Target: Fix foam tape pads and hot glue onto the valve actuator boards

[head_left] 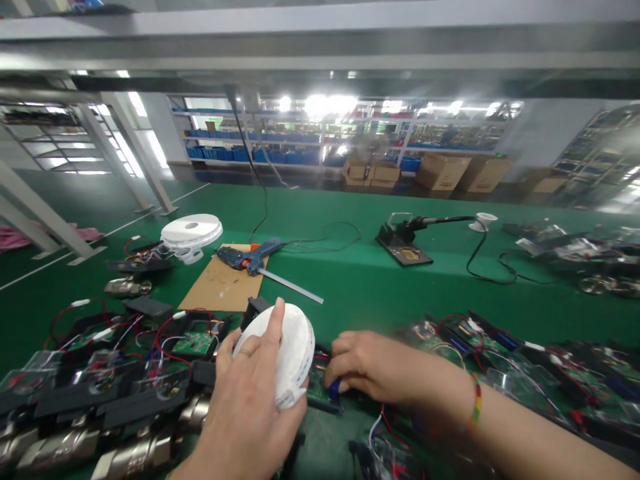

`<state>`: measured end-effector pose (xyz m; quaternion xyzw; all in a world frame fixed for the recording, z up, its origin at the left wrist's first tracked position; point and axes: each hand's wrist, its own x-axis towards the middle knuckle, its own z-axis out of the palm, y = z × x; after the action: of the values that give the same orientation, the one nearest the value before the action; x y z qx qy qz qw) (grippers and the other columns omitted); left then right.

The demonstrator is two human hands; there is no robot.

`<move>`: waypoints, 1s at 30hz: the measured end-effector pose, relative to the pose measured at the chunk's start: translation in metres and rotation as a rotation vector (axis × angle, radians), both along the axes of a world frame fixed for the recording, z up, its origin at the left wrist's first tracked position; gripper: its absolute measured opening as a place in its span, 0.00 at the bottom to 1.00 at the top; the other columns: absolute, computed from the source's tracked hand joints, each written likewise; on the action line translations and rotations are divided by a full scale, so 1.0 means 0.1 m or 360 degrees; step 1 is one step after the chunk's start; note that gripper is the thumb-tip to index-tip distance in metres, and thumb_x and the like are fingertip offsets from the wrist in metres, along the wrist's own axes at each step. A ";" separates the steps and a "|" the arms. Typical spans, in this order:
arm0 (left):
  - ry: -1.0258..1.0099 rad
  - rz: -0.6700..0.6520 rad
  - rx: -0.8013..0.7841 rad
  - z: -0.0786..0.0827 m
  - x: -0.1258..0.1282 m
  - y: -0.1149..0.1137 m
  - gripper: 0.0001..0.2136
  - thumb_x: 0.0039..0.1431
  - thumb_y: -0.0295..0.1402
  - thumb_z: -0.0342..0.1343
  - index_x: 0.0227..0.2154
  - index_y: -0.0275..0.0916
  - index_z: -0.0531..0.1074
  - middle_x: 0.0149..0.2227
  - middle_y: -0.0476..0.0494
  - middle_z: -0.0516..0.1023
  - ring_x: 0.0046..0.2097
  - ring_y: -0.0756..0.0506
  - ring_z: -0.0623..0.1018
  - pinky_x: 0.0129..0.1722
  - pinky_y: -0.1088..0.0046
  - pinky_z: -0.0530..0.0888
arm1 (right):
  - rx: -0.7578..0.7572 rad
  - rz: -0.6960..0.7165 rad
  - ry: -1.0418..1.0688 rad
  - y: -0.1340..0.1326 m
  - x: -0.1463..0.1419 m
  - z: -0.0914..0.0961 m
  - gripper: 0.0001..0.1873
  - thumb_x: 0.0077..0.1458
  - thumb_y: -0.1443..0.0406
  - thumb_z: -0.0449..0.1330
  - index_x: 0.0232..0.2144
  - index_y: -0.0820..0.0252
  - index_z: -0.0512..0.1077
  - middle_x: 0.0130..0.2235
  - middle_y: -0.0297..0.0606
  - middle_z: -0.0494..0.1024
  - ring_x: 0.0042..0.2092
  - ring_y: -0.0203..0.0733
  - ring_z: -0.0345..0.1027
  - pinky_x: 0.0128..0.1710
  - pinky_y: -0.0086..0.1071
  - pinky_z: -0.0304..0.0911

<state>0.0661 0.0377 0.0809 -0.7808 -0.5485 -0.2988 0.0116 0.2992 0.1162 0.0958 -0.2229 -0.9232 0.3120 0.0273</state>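
Left hand (257, 390) grips a white roll (296, 343), right hand (367, 365) pinches a blue part (334, 392), green tabletop (360, 287) stretching beyond.

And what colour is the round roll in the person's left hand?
The roll is white with bluish side markings, best seen in the head view.

Roll (297, 340) under the left hand's fingers (275, 327) at lower centre, assemblies to either side on the table (355, 287).
The right hand's fingers (343, 347) touch a small part (334, 391) just right of the roll; valve assemblies (75, 400) fill the lower left, circuit assemblies (460, 343) the lower right. Behind the roll, left of centre, a glue gun (263, 255) lies on a cardboard sheet (215, 283), a second roll (193, 230) to its left. Right of centre sits a soldering stand (393, 241); beyond the table, across the upper frame, are shelves (290, 140) and boxes (443, 172).
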 end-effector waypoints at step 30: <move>-0.0130 0.0035 -0.0064 0.13 -0.13 -0.13 0.39 0.59 0.31 0.51 0.70 0.40 0.38 0.58 0.37 0.73 0.55 0.35 0.75 0.57 0.53 0.70 | 0.0640 -0.0031 -0.0111 -0.42 0.11 -0.13 0.18 0.64 0.73 0.49 0.50 0.62 0.73 0.45 0.48 0.74 0.45 0.50 0.65 0.45 0.44 0.63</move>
<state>0.0529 0.0243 0.0942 -0.7621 -0.5629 -0.3191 -0.0232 0.3099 0.0739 0.0826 -0.2325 -0.9650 0.1131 0.0424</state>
